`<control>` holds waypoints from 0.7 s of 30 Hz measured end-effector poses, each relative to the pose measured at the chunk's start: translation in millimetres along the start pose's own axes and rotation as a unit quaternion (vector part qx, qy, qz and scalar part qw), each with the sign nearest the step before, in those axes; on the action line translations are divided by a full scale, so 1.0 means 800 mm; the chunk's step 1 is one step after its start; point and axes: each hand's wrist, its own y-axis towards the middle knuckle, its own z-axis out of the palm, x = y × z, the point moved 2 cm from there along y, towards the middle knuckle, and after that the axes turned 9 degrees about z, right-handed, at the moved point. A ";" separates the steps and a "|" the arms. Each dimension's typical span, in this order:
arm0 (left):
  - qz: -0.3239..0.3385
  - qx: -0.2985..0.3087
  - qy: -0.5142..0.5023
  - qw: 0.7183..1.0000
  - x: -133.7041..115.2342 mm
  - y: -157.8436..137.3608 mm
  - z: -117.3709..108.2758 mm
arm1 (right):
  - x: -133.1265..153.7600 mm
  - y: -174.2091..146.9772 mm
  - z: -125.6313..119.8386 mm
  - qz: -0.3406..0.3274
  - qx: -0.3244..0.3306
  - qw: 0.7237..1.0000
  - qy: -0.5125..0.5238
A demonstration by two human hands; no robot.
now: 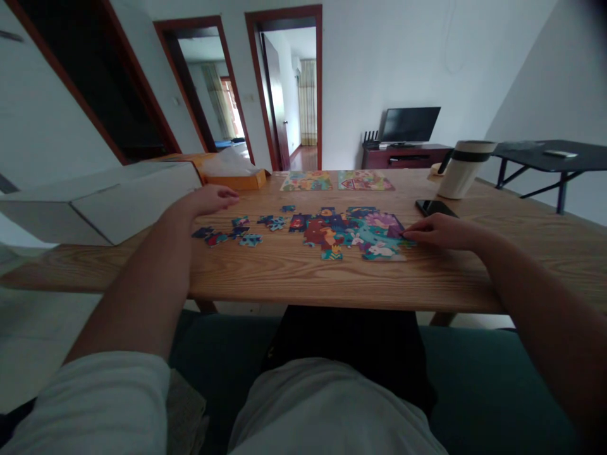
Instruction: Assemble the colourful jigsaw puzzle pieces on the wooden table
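Note:
A partly joined jigsaw puzzle (339,230) with colourful animals, two white rabbits among them, lies on the wooden table. At its right edge, my right hand (439,231) is closed, its fingertips pinching a small puzzle piece (410,241) that they partly cover. My left hand (213,198) is open above the table's left side, fingers stretched to the right and holding nothing. Several loose puzzle pieces (250,240) lie below and to the right of it, left of the joined part. Another loose piece (288,208) sits farther back.
Two picture sheets (307,181) lie at the table's far edge. An orange box (253,180) with white plastic and a white box (137,199) stand on the left. A black phone (435,208) and a white cup (465,170) with a dark band are on the right.

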 end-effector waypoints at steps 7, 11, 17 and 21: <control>-0.113 -0.107 -0.087 0.984 0.089 -0.005 0.025 | -0.016 0.004 0.003 0.020 -0.010 1.000 0.010; -0.064 0.038 -0.070 0.995 0.066 0.008 0.038 | -0.023 0.008 0.002 0.020 -0.027 0.999 0.017; 0.009 0.036 -0.019 0.999 0.009 0.024 0.054 | -0.016 0.005 0.000 0.024 -0.019 0.999 0.016; 0.001 0.042 -0.017 0.999 0.000 0.028 0.055 | -0.015 0.005 -0.001 0.030 -0.022 0.999 0.009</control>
